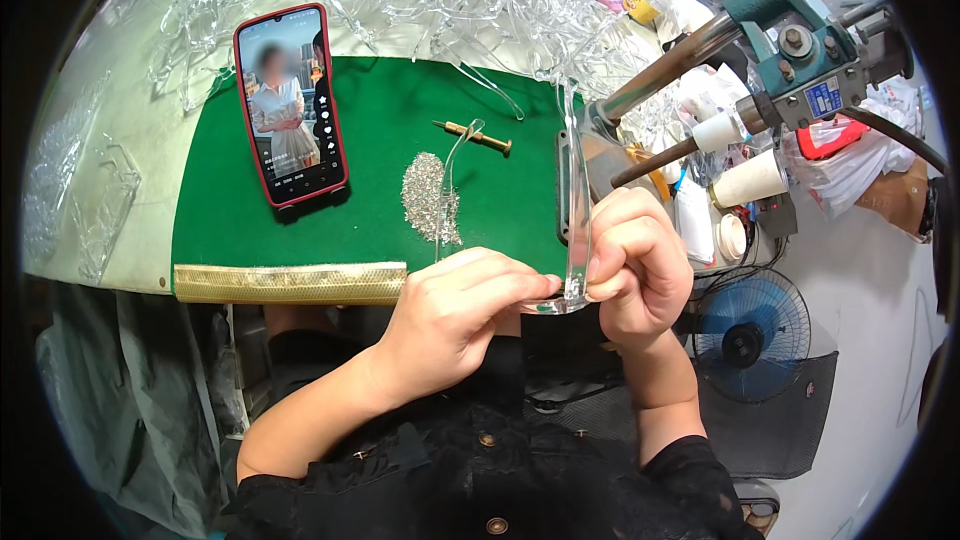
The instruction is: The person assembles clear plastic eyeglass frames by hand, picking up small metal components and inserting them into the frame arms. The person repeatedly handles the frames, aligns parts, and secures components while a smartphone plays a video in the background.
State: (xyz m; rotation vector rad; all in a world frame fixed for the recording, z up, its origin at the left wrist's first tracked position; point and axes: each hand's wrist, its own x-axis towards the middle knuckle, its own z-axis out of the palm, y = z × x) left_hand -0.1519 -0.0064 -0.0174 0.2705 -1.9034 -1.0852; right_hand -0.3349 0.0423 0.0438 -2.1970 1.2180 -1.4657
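A clear plastic eyeglass frame (577, 210) is held between my two hands at the front edge of the green mat (330, 240). Its two temples point away from me. My left hand (450, 315) is closed on the front of the frame, thumb and forefinger pressed together near one corner. My right hand (640, 265) pinches the same corner from the right, fingers curled, by the hinge end of a temple. Beyond the left hand lies a pile of tiny silvery metal parts (425, 198), partly seen through the other temple. A brass screwdriver-like tool (485, 138) rests behind it.
A phone in a red case (290, 110) stands propped on the mat at left. Many clear frames (400, 0) heap along the back. A green-and-steel bench press (790, 40) rises at right, near paper cups (750, 180). A gold strip (290, 282) edges the table; a fan (750, 335) stands below.
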